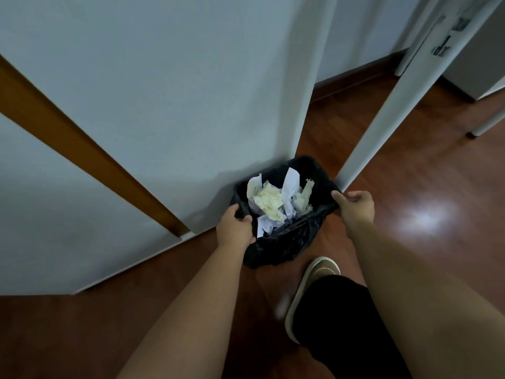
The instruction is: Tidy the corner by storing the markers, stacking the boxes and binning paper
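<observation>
On the wooden floor (pixel 410 203) by the wall, both hands, left (pixel 236 228) and right (pixel 355 205), grip the bin (pixel 284 242) rim, crumpled paper (pixel 276 203) inside, so binning seems done; next, probably setting it down squarely.

Indoor room corner, likely a home or small office: glossy wood floor (pixel 410 203), pale painted wall (pixel 164 91) with dark skirting (pixel 355 77), white furniture leg (pixel 486 127) at right, lined bin (pixel 284 242) of crumpled paper (pixel 273 203) against the wall.
</observation>
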`<action>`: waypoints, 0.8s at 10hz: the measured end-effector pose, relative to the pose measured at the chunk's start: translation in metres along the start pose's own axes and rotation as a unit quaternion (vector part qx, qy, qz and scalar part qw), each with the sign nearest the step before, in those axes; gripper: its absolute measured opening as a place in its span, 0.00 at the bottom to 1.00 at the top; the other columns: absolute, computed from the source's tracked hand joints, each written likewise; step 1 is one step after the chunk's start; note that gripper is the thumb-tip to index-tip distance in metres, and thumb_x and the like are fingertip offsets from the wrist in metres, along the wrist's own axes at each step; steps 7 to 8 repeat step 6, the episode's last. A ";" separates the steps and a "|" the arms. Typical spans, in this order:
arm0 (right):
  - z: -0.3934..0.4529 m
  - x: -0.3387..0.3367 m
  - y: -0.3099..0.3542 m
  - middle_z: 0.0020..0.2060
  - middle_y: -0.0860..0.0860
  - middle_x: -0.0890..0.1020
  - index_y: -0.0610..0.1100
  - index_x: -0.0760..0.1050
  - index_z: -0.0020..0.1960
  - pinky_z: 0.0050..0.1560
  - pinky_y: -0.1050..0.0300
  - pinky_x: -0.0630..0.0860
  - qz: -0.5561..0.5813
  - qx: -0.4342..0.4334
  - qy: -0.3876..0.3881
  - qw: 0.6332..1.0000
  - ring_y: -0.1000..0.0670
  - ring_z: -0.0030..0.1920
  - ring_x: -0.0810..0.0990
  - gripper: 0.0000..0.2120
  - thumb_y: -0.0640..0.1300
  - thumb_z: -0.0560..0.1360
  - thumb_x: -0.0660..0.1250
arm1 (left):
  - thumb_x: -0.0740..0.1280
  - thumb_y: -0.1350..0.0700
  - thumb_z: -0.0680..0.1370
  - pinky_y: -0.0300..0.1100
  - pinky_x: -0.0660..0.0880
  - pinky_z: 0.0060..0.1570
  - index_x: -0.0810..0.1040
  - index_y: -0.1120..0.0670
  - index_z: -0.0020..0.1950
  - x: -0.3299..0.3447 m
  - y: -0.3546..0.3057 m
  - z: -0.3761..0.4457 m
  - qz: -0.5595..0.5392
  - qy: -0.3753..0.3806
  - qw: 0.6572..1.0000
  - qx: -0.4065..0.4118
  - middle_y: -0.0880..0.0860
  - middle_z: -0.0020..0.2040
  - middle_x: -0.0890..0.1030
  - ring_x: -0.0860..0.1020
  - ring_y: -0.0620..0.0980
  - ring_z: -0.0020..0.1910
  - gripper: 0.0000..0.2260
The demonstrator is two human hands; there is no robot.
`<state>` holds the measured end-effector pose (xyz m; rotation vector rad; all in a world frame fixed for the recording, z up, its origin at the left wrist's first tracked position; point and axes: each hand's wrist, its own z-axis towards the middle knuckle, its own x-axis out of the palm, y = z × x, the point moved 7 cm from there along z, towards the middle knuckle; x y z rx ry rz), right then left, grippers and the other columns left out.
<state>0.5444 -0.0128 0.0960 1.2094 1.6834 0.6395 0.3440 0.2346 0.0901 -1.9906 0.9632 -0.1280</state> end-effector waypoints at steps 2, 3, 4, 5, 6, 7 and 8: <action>0.024 -0.001 0.010 0.36 0.45 0.80 0.46 0.67 0.41 0.46 0.43 0.83 0.016 0.014 -0.009 1.000 0.45 0.32 0.81 0.18 0.50 0.68 0.77 | 0.64 0.60 0.81 0.46 0.82 0.40 0.67 0.50 0.75 0.017 -0.018 0.012 0.003 0.001 1.000 0.007 0.49 0.49 0.75 0.75 0.46 0.40 0.22; 0.034 -0.003 0.016 0.42 0.43 0.82 0.48 0.67 0.40 0.45 0.43 0.81 -0.039 -0.008 -0.006 0.999 0.44 0.37 0.80 0.20 0.56 0.65 0.76 | 0.64 0.59 0.81 0.44 0.82 0.38 0.67 0.49 0.75 0.021 -0.026 0.016 0.021 -0.007 1.000 0.014 0.55 0.59 0.75 0.76 0.49 0.43 0.22; 0.041 -0.004 0.016 0.41 0.43 0.81 0.48 0.68 0.39 0.42 0.45 0.79 -0.075 -0.018 0.021 0.997 0.44 0.38 0.78 0.21 0.59 0.64 0.76 | 0.65 0.59 0.81 0.46 0.83 0.40 0.67 0.49 0.75 0.020 -0.026 0.016 0.018 0.001 1.000 0.018 0.49 0.48 0.75 0.75 0.45 0.40 0.22; 0.036 -0.005 0.020 0.42 0.43 0.83 0.44 0.71 0.41 0.39 0.50 0.77 -0.104 -0.012 0.029 0.994 0.45 0.37 0.78 0.21 0.60 0.65 0.75 | 0.65 0.56 0.81 0.49 0.83 0.42 0.68 0.50 0.74 0.016 -0.029 0.013 0.013 0.000 1.000 0.010 0.48 0.46 0.74 0.77 0.46 0.39 0.21; 0.022 -0.006 0.029 0.43 0.45 0.82 0.44 0.72 0.45 0.34 0.56 0.72 -0.106 -0.034 0.025 0.994 0.46 0.39 0.78 0.21 0.61 0.68 0.73 | 0.64 0.49 0.81 0.47 0.82 0.39 0.68 0.49 0.72 0.009 -0.015 0.000 0.049 0.015 0.999 0.016 0.47 0.49 0.76 0.81 0.50 0.43 0.20; 0.022 -0.006 0.029 0.43 0.45 0.82 0.44 0.72 0.45 0.34 0.56 0.72 -0.106 -0.034 0.025 0.994 0.46 0.39 0.78 0.21 0.61 0.68 0.73 | 0.64 0.49 0.81 0.47 0.82 0.39 0.68 0.49 0.72 0.009 -0.015 0.000 0.049 0.015 0.999 0.016 0.47 0.49 0.76 0.81 0.50 0.43 0.20; 0.022 -0.006 0.029 0.43 0.45 0.82 0.44 0.72 0.45 0.34 0.56 0.72 -0.106 -0.034 0.025 0.994 0.46 0.39 0.78 0.21 0.61 0.68 0.73 | 0.64 0.49 0.81 0.47 0.82 0.39 0.68 0.49 0.72 0.009 -0.015 0.000 0.049 0.015 0.999 0.016 0.47 0.49 0.76 0.81 0.50 0.43 0.20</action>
